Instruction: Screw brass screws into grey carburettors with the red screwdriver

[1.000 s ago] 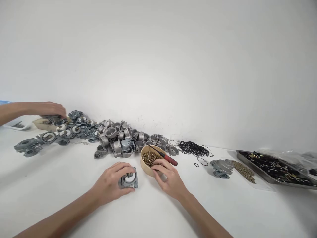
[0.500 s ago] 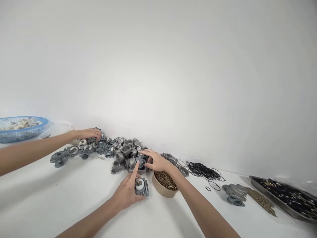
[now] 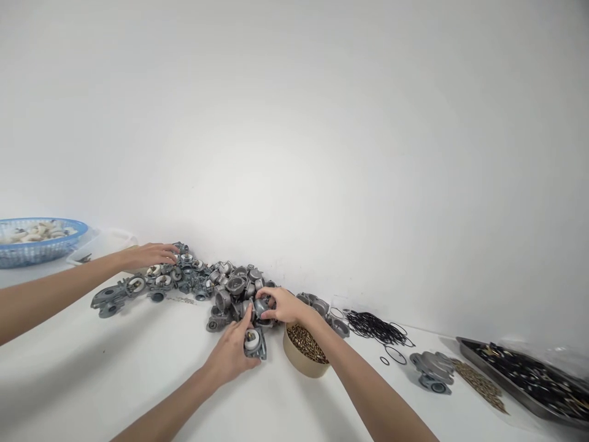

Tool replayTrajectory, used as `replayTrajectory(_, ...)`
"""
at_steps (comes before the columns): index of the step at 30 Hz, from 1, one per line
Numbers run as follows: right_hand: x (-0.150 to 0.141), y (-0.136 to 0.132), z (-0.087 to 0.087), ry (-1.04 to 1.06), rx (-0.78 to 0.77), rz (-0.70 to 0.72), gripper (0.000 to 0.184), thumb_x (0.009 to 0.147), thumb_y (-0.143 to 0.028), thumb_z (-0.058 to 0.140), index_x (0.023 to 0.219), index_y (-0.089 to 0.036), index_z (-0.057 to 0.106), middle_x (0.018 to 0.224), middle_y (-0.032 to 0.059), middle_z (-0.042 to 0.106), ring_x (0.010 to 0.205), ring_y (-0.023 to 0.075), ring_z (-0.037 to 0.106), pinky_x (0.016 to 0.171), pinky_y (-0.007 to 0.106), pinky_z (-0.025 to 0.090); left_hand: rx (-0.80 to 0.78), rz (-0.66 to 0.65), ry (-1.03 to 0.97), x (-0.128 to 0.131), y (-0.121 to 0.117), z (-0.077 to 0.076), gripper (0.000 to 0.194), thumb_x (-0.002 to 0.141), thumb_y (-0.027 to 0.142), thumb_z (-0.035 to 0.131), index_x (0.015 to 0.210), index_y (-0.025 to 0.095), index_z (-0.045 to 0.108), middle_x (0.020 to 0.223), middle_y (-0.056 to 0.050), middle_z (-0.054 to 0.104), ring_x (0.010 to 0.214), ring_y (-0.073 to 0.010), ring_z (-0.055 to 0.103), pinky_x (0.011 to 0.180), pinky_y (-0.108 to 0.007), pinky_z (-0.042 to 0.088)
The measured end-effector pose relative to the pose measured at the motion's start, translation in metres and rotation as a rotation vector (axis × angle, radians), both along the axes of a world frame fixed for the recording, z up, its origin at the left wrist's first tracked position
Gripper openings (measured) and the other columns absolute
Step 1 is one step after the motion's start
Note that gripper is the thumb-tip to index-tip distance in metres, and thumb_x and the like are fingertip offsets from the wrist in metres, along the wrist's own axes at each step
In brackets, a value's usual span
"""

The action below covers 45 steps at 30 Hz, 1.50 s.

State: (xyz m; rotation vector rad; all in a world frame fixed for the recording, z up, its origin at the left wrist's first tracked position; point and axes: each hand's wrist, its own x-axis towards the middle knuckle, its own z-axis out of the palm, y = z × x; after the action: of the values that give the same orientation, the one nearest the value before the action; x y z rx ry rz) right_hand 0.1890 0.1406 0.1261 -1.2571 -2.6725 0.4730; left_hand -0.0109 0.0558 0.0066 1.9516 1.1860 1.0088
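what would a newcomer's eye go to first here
Probably the heap of metal parts along the foot of the white wall, with the right hand reaching into it and the left hand on a part with a white ring just in front. After that, likely the bright blue basket at the far left and the black rings right of the bowl.

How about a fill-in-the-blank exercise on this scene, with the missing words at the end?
The left hand holds a metal part with a piece coloured ____ in it.
The wearer's ____ hand is at the pile of castings.
The plastic basket at far left is ____.
The heap of thin rings is ____ in colour.
Missing words: white; right; blue; black.
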Motion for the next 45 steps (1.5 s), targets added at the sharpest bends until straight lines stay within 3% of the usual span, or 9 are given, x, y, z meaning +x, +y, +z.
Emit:
replayTrajectory(6, 0.017, -0.01, 0.0, 0.219, -0.05, -0.071, 0.045, 0.095, -0.034, 0.074, 0.134, -0.017, 0.06, 0.133, 0.0118, 0.064, 0.104, 0.0226, 0.07, 0.09, 0.043, 0.062, 0.014, -0.009, 0.007, -0.001, 0.001, -0.002, 0.124, 0.072, 0.015, 0.084, 0.17, 0.027, 0.008, 0.131, -0.009, 0.068, 0.129, -0.0327, 0.056, 0.116, -0.047, 0.039)
replayTrajectory(15, 0.066, -0.053, -0.001, 0.575, 0.11, -0.204, 0.046, 0.093, -0.043, 0.07, 0.131, -0.02, 0.06, 0.136, 0.0156, 0.066, 0.114, 0.027, 0.072, 0.102, 0.047, 0.06, 0.106, -0.023, 0.038, -0.006, -0.001, 0.0, 0.128, 0.072, 0.013, 0.083, 0.17, 0.032, 0.003, 0.127, -0.009, 0.067, 0.12, -0.0317, 0.061, 0.109, -0.045, 0.047)
replayTrajectory(19, 0.095, -0.09, -0.014, 0.599, 0.136, -0.209, 0.044, 0.092, -0.039, 0.073, 0.132, -0.024, 0.063, 0.131, 0.0133, 0.07, 0.108, 0.0265, 0.074, 0.094, 0.043, 0.064, 0.229, -0.099, 0.115, -0.004, -0.011, 0.0, 0.129, 0.072, 0.013, 0.084, 0.169, 0.037, 0.003, 0.124, -0.007, 0.069, 0.118, -0.0329, 0.062, 0.107, -0.046, 0.049)
replayTrajectory(22, 0.109, -0.119, -0.032, 0.58, 0.16, -0.208, 0.041, 0.093, -0.035, 0.072, 0.132, -0.027, 0.065, 0.134, 0.0134, 0.07, 0.104, 0.0266, 0.075, 0.082, 0.039, 0.066, 0.199, -0.159, 0.118, 0.005, -0.024, -0.008, 0.132, 0.069, 0.017, 0.089, 0.168, 0.041, 0.006, 0.124, -0.005, 0.069, 0.117, -0.0327, 0.064, 0.107, -0.044, 0.051)
replayTrajectory(26, 0.109, -0.145, -0.049, 0.407, 0.233, -0.047, 0.043, 0.095, -0.028, 0.072, 0.136, -0.031, 0.064, 0.138, 0.0092, 0.069, 0.127, 0.0274, 0.067, 0.096, 0.039, 0.064, 0.147, -0.245, 0.046, 0.022, -0.042, -0.025, 0.131, 0.069, 0.023, 0.094, 0.167, 0.046, 0.009, 0.13, -0.003, 0.069, 0.12, -0.0327, 0.064, 0.11, -0.046, 0.05)
replayTrajectory(29, 0.1, -0.152, -0.053, 0.394, 0.264, 0.11, 0.043, 0.098, -0.027, 0.069, 0.14, -0.03, 0.06, 0.139, 0.0076, 0.069, 0.132, 0.0252, 0.064, 0.111, 0.045, 0.056, 0.105, -0.316, -0.024, 0.029, -0.049, -0.032, 0.116, 0.07, 0.029, 0.095, 0.163, 0.044, 0.026, 0.136, -0.004, 0.067, 0.123, -0.0329, 0.064, 0.114, -0.048, 0.048)
replayTrajectory(33, 0.091, -0.154, -0.053, 0.426, 0.249, 0.167, 0.042, 0.1, -0.025, 0.067, 0.14, -0.029, 0.058, 0.139, 0.0079, 0.069, 0.129, 0.0235, 0.066, 0.111, 0.045, 0.055, -0.033, -0.33, -0.145, 0.03, -0.052, -0.026, 0.078, 0.069, 0.028, 0.094, 0.135, 0.032, 0.054, 0.127, -0.005, 0.069, 0.115, -0.0298, 0.068, 0.098, -0.039, 0.058)
replayTrajectory(40, 0.084, -0.158, -0.054, 0.456, 0.264, 0.128, 0.042, 0.098, -0.021, 0.068, 0.139, -0.029, 0.059, 0.135, 0.0066, 0.071, 0.13, 0.0248, 0.065, 0.111, 0.046, 0.054, -0.209, -0.4, -0.31, 0.022, -0.052, -0.011, 0.061, 0.072, 0.021, 0.09, 0.12, 0.026, 0.054, 0.119, -0.005, 0.064, 0.105, -0.0237, 0.067, 0.089, -0.032, 0.057)
replayTrajectory(45, 0.083, -0.157, -0.054, 0.449, 0.267, 0.113, 0.043, 0.098, -0.021, 0.068, 0.139, -0.031, 0.059, 0.136, 0.0064, 0.071, 0.131, 0.0249, 0.065, 0.111, 0.045, 0.055, -0.149, -0.488, -0.23, 0.011, -0.046, -0.009, 0.051, 0.078, 0.029, 0.089, 0.115, 0.025, 0.055, 0.118, -0.006, 0.061, 0.099, -0.0223, 0.063, 0.088, -0.033, 0.052)
